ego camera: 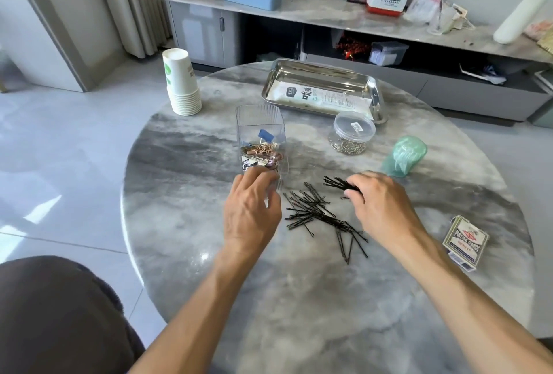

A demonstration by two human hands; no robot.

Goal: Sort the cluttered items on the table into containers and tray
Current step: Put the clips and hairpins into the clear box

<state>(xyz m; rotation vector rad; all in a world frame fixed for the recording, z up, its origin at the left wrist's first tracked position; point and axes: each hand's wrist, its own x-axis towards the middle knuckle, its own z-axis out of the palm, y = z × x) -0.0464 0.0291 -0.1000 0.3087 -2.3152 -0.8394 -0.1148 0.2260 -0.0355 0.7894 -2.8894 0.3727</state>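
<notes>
A pile of black hairpins (317,213) lies scattered in the middle of the round marble table (299,299). My right hand (380,206) pinches a small bunch of hairpins (338,183) just above the pile. A clear plastic container (261,140) holding binder clips is tilted, and my left hand (251,209) grips its near end. A steel tray (321,86) at the back holds a white packet (317,97). A lidded clear jar of paper clips (352,134) stands in front of the tray.
A stack of paper cups (181,83) stands at the table's far left. A green plastic bag roll (404,159) lies right of the jar. A deck of playing cards (465,243) sits near the right edge. A dark cushioned seat (59,314) is at lower left.
</notes>
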